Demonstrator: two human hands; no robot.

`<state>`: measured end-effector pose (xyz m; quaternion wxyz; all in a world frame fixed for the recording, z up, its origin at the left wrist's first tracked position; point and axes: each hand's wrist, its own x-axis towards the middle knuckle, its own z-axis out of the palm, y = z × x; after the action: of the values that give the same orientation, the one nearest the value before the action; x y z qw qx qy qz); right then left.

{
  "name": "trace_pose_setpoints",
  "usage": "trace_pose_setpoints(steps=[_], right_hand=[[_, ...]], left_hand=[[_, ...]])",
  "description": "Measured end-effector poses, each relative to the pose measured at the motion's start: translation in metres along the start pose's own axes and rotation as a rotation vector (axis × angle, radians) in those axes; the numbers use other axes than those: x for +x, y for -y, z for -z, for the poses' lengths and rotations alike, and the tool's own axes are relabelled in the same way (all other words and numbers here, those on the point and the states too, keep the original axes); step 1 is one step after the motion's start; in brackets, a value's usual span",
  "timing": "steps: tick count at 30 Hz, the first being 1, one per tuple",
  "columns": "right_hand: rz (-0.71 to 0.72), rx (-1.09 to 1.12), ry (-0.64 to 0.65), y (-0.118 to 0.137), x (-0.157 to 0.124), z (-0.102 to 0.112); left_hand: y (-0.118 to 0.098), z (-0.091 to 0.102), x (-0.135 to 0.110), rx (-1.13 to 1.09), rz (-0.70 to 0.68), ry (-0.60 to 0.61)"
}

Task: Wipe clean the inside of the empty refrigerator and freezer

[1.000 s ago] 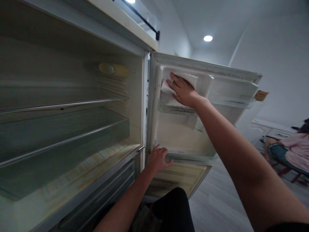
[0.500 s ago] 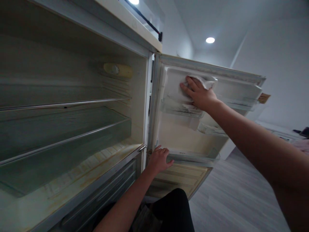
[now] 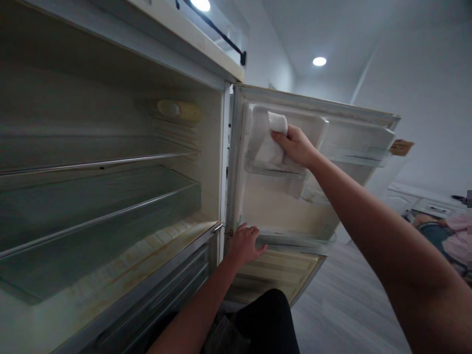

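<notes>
My right hand [image 3: 299, 147] is closed on a white wipe [image 3: 271, 149], pinched at its upper edge. The wipe hangs folded in front of the inner panel of the open fridge door [image 3: 278, 209], its lower end at the clear upper door shelf [image 3: 275, 172]. My left hand [image 3: 245, 245] is lower down, by the hinge side of the door and the lower door shelf [image 3: 295, 242]. Its fingers are apart, with nothing in them.
To the left is the fridge interior with stained glass shelves [image 3: 99, 219] and a yellowed dial housing [image 3: 179, 110]. Below hangs another open door [image 3: 276, 268]. A person in pink [image 3: 457, 241] is at the far right, near white cabinets [image 3: 401, 200]. My knee [image 3: 271, 319] is close below.
My right hand has come off the panel, from pressing the wipe flat with spread fingers to pinching it. The wipe has moved left and hangs down. My left hand stays put.
</notes>
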<state>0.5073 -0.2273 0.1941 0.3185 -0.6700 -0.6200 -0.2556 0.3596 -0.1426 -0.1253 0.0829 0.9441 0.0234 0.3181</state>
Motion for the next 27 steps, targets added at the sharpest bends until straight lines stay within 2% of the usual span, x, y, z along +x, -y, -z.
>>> trace_pose_setpoints(steps=[2,4,7,10,14,17,19,21,23,25,27], right_hand=[[0.140,0.050,0.038,0.027,-0.008,-0.009],[0.262,-0.024,0.148,0.052,-0.022,-0.026],[0.255,-0.128,0.243,0.071,-0.043,-0.063],[0.113,-0.009,0.235,0.065,-0.055,-0.091],[-0.023,0.310,0.098,0.044,-0.073,-0.093],[-0.014,0.279,0.008,0.035,-0.104,-0.095],[-0.023,0.247,-0.037,0.037,-0.131,-0.108],[-0.126,0.357,-0.152,0.046,-0.151,-0.130],[-0.324,0.587,-0.316,0.058,-0.157,-0.154],[-0.607,0.855,-0.477,0.067,-0.146,-0.172],[-0.910,1.164,-0.628,0.071,-0.122,-0.176]], left_hand=[[0.000,0.000,-0.001,-0.006,0.003,-0.015],[-0.001,-0.001,-0.001,-0.004,0.008,-0.033],[-0.001,0.001,-0.002,0.007,0.018,-0.040],[0.000,0.003,-0.002,0.015,0.013,-0.014],[0.001,0.005,-0.003,0.021,-0.002,0.005],[0.000,0.005,-0.003,0.022,-0.007,0.001],[0.000,0.004,-0.002,0.028,-0.005,0.005],[0.000,0.002,-0.002,0.038,0.007,0.009],[0.000,-0.001,-0.003,0.066,0.038,0.000],[0.002,-0.002,-0.004,0.094,0.067,0.010],[0.002,-0.001,-0.004,0.094,0.065,0.038]])
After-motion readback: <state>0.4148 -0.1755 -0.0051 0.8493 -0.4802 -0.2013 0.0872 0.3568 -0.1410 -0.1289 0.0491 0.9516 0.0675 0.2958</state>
